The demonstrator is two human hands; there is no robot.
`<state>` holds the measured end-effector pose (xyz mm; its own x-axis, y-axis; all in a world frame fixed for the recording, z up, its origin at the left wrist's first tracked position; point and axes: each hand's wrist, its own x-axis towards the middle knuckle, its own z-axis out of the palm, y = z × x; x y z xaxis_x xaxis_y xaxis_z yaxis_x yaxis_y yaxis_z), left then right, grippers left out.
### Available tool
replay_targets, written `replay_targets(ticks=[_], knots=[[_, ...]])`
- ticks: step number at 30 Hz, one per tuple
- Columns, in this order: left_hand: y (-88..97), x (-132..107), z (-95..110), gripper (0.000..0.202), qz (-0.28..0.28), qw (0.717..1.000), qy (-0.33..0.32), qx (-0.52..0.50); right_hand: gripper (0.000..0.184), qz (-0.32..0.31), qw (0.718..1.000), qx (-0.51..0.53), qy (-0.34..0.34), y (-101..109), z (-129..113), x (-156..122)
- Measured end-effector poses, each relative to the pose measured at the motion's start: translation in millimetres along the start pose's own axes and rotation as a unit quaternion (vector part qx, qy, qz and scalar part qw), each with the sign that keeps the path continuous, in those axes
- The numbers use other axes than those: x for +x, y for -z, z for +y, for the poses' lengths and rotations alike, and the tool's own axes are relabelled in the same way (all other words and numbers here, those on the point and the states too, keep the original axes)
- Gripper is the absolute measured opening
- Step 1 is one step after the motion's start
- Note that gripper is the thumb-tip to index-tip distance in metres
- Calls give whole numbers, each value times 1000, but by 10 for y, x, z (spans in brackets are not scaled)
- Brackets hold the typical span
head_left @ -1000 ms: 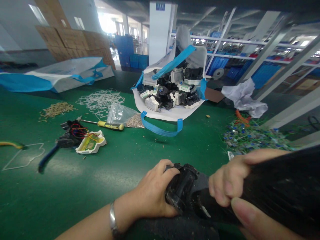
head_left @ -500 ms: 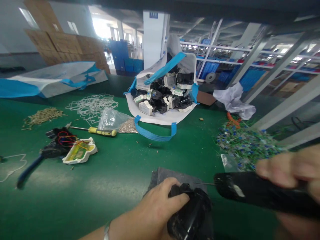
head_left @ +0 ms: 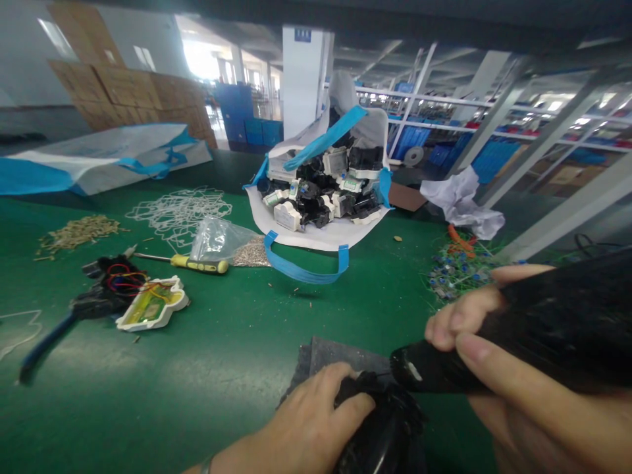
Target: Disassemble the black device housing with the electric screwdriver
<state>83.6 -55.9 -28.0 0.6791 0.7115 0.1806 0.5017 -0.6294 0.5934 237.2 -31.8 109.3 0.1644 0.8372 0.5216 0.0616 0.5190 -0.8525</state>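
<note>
My left hand (head_left: 320, 415) is closed around a glossy black plastic housing (head_left: 380, 434), pressing it onto a dark grey pad (head_left: 340, 355). My right hand (head_left: 494, 342) grips a thick black electric screwdriver (head_left: 439, 368), held level from the right. Its thin shaft reaches the upper side of the housing; the exact contact spot is hard to make out. Left of my hands lie a black part with coloured wires (head_left: 111, 283) and a white shell with a yellow-green board (head_left: 155, 303). A blue-handled tool (head_left: 47, 349) touches the wired part.
Ahead stands a white bag (head_left: 320, 237) full of black and white units. A yellow-handled screwdriver (head_left: 200, 264), a plastic bag of small screws (head_left: 249, 251), white wire pieces (head_left: 180, 214) and tan pegs (head_left: 81, 234) lie left. Green-wired parts (head_left: 454, 270) and crumpled paper (head_left: 464, 201) are right.
My right hand has brought the screwdriver left, closer to the housing, and its grip has moved forward along the body. My left hand stays on the housing.
</note>
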Motion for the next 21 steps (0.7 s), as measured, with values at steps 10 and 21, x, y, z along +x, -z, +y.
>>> replay_targets(ticks=[10, 21], knots=[[263, 62, 150, 66, -57, 998, 36, -18, 34, -3, 1000, 12, -9, -19, 68, 17], [258, -1, 137, 74, -38, 997, 22, -57, 32, -9, 999, 11, 32, -19, 62, 28]])
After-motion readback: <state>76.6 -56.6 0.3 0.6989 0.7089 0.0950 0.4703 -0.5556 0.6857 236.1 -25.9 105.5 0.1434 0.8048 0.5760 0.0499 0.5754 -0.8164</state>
